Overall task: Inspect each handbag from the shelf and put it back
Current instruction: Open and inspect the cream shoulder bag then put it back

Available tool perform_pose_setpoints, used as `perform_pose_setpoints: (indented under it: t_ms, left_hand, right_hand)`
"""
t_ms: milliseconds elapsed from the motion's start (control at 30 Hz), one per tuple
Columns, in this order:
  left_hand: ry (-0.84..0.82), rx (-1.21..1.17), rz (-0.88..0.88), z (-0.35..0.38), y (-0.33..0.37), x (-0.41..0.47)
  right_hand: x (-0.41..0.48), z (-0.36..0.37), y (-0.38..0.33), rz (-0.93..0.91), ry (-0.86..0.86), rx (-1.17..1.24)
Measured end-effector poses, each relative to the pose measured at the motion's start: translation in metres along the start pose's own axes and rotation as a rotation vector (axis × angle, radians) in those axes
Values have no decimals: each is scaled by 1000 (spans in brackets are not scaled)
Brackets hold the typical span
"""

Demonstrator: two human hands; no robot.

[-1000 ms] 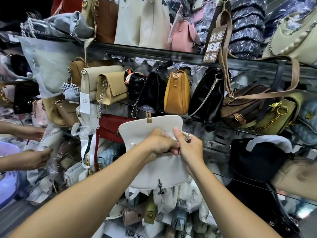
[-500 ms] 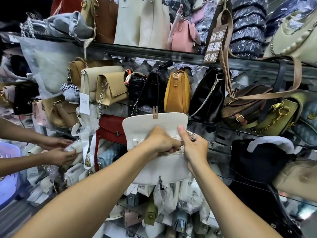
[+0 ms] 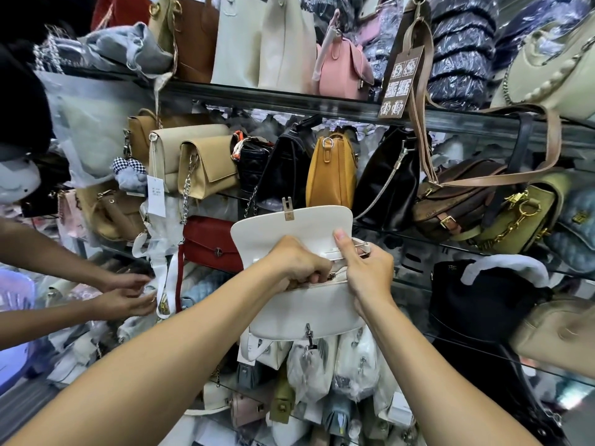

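Looks bright and even; glints along the glass shelf (image 3: 277, 99); bows and blurs well right of it; darkens upper left.

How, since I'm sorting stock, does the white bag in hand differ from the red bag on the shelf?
The white bag is gripped by the left hand and right hand; the red bag lies untouched. The white bag's flap is lifted open; the red bag's is closed. Both are flap bags with metal clasps.

A brown cardboard hang tag (image 3: 399, 83) printed with cream emblems dangles near the top; a white paper price tag (image 3: 156, 196) and a black-and-white checkered fabric bow (image 3: 128, 164) hang at left (another person's two forearms (image 3: 48, 255) reach in below them)
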State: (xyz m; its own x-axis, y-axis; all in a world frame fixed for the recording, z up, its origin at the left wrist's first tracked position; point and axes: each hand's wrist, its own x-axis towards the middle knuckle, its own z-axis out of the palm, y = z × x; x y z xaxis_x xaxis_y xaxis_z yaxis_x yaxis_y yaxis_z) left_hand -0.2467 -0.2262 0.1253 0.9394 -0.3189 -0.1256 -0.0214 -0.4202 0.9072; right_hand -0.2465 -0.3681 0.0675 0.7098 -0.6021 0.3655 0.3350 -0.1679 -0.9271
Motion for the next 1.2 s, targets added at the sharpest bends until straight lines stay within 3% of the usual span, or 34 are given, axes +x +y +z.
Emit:
perform_pose_setpoints:
  t_ms: [133,533,1033,1200]
  left_hand:
    - [43,74,10,0,-2,5]
    - [-33,167,-32,-18,-5,8]
    - [-50,316,-6,-24,-15,13]
    - [73,406,26,-33,-27,18]
  right_hand:
    - [0,-1,-1,-17,44,-80]
    - [-2,-5,-11,-42,56,-217]
    - [-5,-10,-8,-22,77,-255]
    - [1,-17,-6,-22,113,-242]
